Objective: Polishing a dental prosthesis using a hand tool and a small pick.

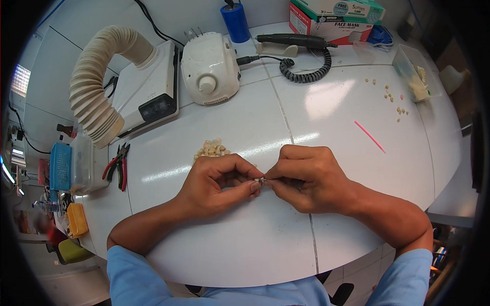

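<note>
Over the middle of the white table, both hands meet fingertip to fingertip. My left hand (217, 184) is closed in a pinch on a tiny pale piece (257, 180), mostly covered by the thumb and forefinger. Facing it, my right hand (309, 178) pinches a thin, metallic-looking bit (263, 179) that touches or nearly touches the pale piece. Its exact kind is too small to tell. Just beyond my left hand lies a heap of small cream, tooth-like pieces (211, 148), partly hidden by that hand.
Cutting pliers (121, 166) lie at left, near a hose unit (97, 86). Behind stand a white control box (209, 69) and a handpiece (293, 40) with coiled cord. Right are a pink stick (369, 136), scattered tooth-like pieces (400, 110) and a clear container (406, 64).
</note>
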